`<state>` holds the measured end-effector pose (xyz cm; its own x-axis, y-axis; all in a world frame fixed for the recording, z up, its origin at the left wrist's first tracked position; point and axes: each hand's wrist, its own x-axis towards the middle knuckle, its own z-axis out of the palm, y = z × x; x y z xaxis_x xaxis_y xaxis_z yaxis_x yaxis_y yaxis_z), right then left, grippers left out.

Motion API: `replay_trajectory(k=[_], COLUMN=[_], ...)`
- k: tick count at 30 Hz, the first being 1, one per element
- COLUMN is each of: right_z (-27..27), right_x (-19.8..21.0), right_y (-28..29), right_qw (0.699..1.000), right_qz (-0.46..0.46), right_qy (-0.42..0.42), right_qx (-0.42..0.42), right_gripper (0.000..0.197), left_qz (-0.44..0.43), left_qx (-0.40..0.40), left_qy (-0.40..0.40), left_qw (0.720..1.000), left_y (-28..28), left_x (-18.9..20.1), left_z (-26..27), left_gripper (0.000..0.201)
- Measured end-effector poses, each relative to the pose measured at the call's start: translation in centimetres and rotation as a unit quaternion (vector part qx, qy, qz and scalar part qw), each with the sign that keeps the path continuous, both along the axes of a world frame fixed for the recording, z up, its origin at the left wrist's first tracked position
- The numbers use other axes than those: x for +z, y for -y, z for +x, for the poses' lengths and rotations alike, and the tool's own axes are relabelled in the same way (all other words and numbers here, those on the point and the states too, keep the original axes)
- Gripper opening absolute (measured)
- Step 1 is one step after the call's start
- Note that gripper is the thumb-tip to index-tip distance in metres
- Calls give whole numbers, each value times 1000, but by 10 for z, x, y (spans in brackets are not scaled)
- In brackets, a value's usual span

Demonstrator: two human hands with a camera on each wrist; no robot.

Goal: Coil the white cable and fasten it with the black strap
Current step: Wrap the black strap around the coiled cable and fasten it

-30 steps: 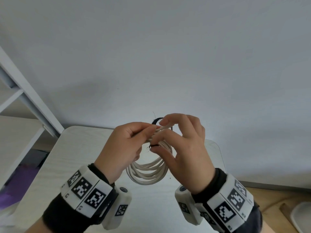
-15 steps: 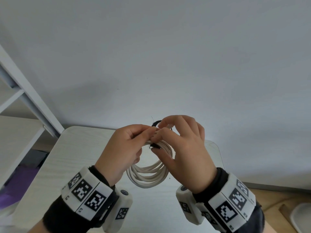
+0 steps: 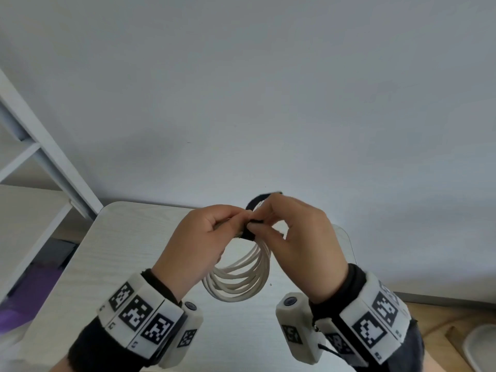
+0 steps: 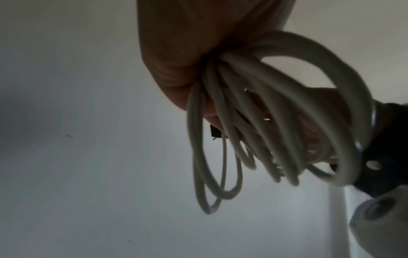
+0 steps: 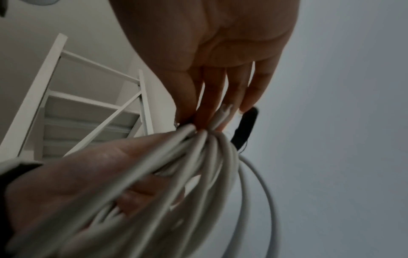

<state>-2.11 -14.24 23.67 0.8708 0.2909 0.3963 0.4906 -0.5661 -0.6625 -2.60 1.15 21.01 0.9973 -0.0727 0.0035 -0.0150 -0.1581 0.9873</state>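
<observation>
- My left hand (image 3: 200,238) holds the white cable (image 3: 241,277) up above the far half of the table (image 3: 88,264); thumb and fingers are curled together, clamping the gathered top of the coil.
- The loops hang free below that grip, splayed rather than stacked; the left wrist view shows them fanning out.
- My right hand (image 3: 298,242) pinches the black strap (image 3: 248,233) with thumb and forefinger right at the bundle; the strap's far end arcs up behind the fingertips.
- I judge the coiling done and the strap partly round, not yet closed.
- Risk: if my left grip eases while I pull the strap, a splayed loop could slip outside the wrap and stay loose.
- Risk: the strap tail could slip from the pinch and unwind.
- Whether the strap catches every strand is hidden behind my fingers.
</observation>
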Motion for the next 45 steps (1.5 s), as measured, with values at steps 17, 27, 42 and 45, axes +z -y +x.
replay_trajectory(k=[17, 27, 42, 45], right_z=[12, 9, 16, 18], right_x=[6, 0, -10, -8], right_y=[2, 2, 11, 9], right_qw=[980, 971, 959, 939], right_qz=[118, 164, 80, 108], right_qy=[-161, -175, -270, -320], right_qx=[0, -11, 2, 69], right_gripper=[16, 17, 34, 45], left_qz=[13, 53, 45, 46], left_qx=[-7, 24, -13, -12], left_qy=[62, 136, 209, 212], left_qw=[998, 989, 977, 976], left_y=[9, 8, 5, 3], left_x=[13, 14, 13, 12], left_z=[-12, -18, -23, -22], left_gripper=[9, 16, 16, 12])
